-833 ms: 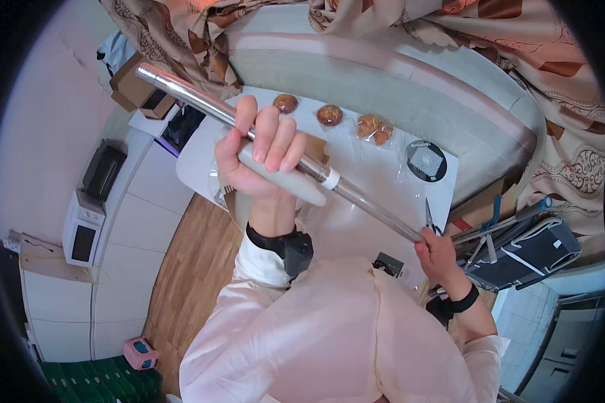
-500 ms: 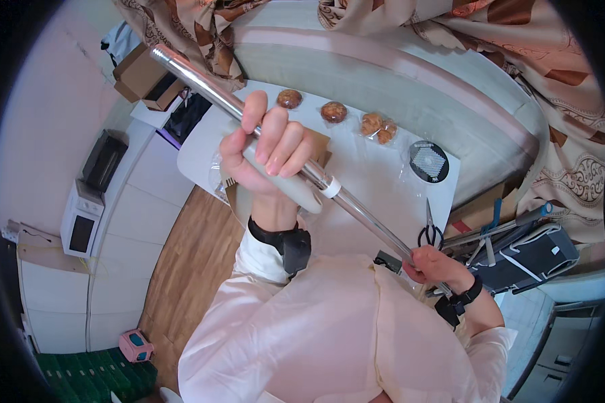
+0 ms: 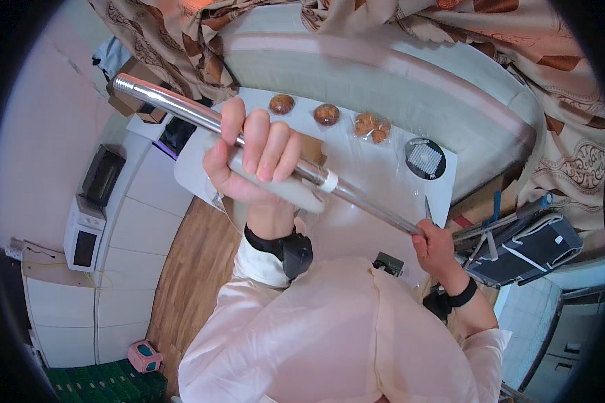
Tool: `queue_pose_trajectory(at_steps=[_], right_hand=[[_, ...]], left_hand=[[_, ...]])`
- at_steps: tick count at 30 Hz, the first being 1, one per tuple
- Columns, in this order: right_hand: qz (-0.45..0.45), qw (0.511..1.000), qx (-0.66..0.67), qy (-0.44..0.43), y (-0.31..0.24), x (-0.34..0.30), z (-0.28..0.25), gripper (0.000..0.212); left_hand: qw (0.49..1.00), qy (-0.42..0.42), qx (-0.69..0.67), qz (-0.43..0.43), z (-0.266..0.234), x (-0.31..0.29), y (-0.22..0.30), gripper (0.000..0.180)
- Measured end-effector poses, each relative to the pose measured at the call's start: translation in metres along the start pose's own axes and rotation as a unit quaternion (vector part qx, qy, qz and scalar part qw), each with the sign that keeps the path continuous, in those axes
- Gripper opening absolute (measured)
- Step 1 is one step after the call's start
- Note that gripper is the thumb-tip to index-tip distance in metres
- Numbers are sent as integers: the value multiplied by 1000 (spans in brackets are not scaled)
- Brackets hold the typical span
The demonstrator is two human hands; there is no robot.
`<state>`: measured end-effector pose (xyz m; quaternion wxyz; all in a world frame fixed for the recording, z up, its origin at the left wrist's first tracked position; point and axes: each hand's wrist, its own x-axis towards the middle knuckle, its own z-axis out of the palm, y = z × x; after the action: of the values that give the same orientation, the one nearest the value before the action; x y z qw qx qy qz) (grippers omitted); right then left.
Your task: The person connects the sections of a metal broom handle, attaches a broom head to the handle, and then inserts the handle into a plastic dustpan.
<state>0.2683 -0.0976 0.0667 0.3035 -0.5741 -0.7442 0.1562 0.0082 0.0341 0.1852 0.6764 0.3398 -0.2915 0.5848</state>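
Observation:
A shiny telescopic metal pole (image 3: pixel 171 104) slants across in front of me, above the table. Its threaded end points to the upper left, and a white collar (image 3: pixel 329 181) marks where it narrows. Wrapped round the thicker tube is my left hand (image 3: pixel 259 158), closed. A pale grey-white oblong piece (image 3: pixel 301 193) lies along the pole under that palm; I cannot tell whether it is joined to the tube. Lower down at the right, my right hand (image 3: pixel 438 254) is closed round the thin section near its end, and hides that end.
Behind the pole stands a white table (image 3: pixel 356 232) with several wrapped round baked goods (image 3: pixel 326 115), a black disc with a pale patterned middle (image 3: pixel 425 159) and a small dark box (image 3: pixel 388 264). A folded dark frame (image 3: pixel 528 248) leans at right. White cabinets (image 3: pixel 138 232) line the left.
The pole's threaded end has swung left and down, so the pole lies flatter. My left hand has shifted slightly left, and my right hand has risen a little. Both keep hold.

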Motion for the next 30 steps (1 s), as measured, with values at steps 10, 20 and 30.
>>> queue_pose_trajectory(at_steps=[10, 20, 30], right_hand=[[80, 866, 339, -358, -9, 24, -18, 55], [29, 993, -61, 93, -5, 9, -11, 22], [-13, 992, -95, 82, 4, -16, -34, 39]], left_hand=[[996, -57, -73, -2, -14, -5, 11, 13], [997, 50, -2, 54, -12, -10, 16, 17], [996, -52, -23, 67, 7, 1, 11, 18]])
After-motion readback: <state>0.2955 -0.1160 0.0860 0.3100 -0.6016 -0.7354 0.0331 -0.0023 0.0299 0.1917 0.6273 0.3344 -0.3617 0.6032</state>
